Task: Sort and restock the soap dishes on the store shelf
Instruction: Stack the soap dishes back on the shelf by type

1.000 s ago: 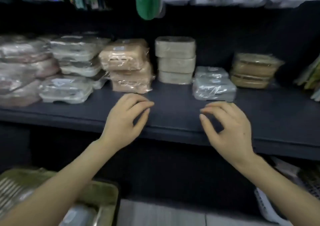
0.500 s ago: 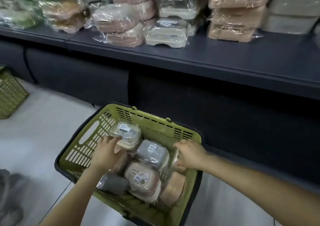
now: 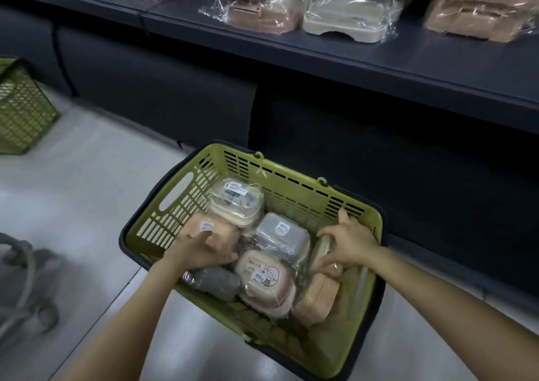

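Note:
A green shopping basket [image 3: 291,182] on the floor holds several wrapped soap dishes. My left hand [image 3: 201,249] grips a peach soap dish [image 3: 201,229] at the basket's left side. My right hand [image 3: 347,242] curls round a wrapped dish [image 3: 320,247] standing on edge at the right side. Between my hands lie a grey dish [image 3: 281,236], a cream dish with a cartoon label [image 3: 262,278] and a clear-lidded cream dish [image 3: 236,202]. A dark grey dish [image 3: 215,283] lies under my left wrist. Another peach dish [image 3: 316,302] leans below my right hand.
The dark shelf [image 3: 350,59] above carries wrapped stacks of peach and cream soap dishes [image 3: 344,15]. A second green basket [image 3: 20,109] stands at the far left on the pale floor. Grey cart tubing [image 3: 23,278] shows at the lower left.
A second ago both hands rested at the shelf edge. The view then dropped to the basket. My left hand has shifted from the clear-lidded dish onto the peach dish; my right hand stays at the right side.

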`<act>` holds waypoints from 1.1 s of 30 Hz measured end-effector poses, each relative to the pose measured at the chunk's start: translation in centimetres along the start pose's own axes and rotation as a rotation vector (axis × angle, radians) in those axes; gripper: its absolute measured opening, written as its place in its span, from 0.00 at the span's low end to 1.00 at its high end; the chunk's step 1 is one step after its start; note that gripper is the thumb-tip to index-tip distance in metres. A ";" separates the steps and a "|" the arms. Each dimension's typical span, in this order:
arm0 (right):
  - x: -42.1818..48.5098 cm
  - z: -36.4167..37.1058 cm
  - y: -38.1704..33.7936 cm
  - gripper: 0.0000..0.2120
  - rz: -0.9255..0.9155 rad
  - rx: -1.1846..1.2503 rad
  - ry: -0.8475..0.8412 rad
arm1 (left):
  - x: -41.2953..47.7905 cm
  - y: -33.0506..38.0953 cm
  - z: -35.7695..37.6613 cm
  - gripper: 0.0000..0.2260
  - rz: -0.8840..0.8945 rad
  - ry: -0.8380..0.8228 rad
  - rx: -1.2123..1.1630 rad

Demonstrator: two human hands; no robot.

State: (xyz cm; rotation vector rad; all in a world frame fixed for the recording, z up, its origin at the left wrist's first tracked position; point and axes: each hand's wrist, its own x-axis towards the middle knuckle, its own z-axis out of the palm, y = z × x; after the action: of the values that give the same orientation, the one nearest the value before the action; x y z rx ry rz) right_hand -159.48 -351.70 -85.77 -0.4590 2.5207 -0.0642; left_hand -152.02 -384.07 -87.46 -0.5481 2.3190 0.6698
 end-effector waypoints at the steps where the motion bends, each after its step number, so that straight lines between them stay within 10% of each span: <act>1: -0.1 -0.1 0.0 0.37 0.006 0.015 0.005 | -0.3 -0.3 -0.1 0.66 0.014 -0.077 0.055; 4: -0.2 -0.5 0.0 0.38 0.016 0.070 0.002 | -1.9 -0.3 -0.2 0.69 0.028 -0.171 0.206; 13: 0.0 0.0 -4.9 0.30 -0.144 0.400 0.059 | -5.5 1.6 -2.9 0.38 0.165 0.107 -0.010; 23: 2.3 11.1 -10.9 0.53 0.049 0.231 -0.082 | -7.7 -1.2 -6.7 0.40 0.285 0.320 0.133; 33: 0.2 4.3 -10.1 0.47 -0.075 0.207 0.045 | -7.3 2.0 -8.2 0.41 0.407 0.577 -0.063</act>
State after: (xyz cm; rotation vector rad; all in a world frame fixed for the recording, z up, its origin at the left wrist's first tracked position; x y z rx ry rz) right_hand -154.16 -361.07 -88.04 -0.4715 2.5063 -0.3645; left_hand -151.88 -385.86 -76.44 -0.3220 3.0065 0.8592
